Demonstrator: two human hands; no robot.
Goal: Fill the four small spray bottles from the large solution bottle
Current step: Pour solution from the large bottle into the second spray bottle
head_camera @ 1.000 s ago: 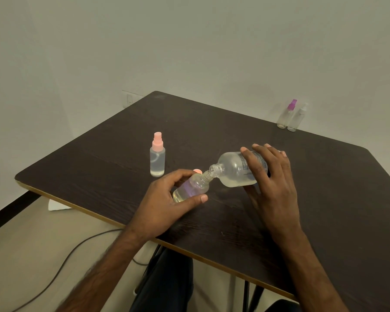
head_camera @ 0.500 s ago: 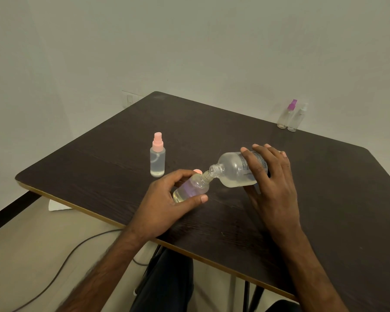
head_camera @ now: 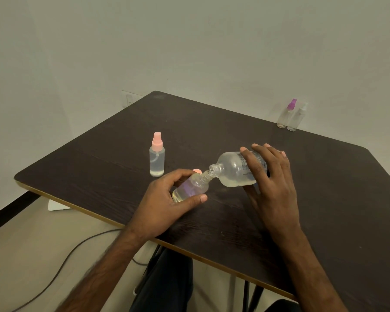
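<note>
My left hand (head_camera: 160, 206) grips a small clear spray bottle (head_camera: 190, 188), uncapped and tilted, with some liquid in its lower end. My right hand (head_camera: 270, 185) holds the large solution bottle (head_camera: 234, 168) tipped almost flat, its open mouth touching the small bottle's neck. A pink cap (head_camera: 197, 171) lies on the table just behind my left fingers. A capped small bottle with a pink sprayer (head_camera: 157, 155) stands upright to the left, holding liquid. Two more small bottles stand at the far right edge, one with a purple sprayer (head_camera: 285, 113) and one with a white sprayer (head_camera: 297, 117).
The dark wooden table (head_camera: 324, 188) has a pale front edge running close to my wrists. A cable (head_camera: 61, 264) trails over the floor at the lower left. A wall stands right behind the table.
</note>
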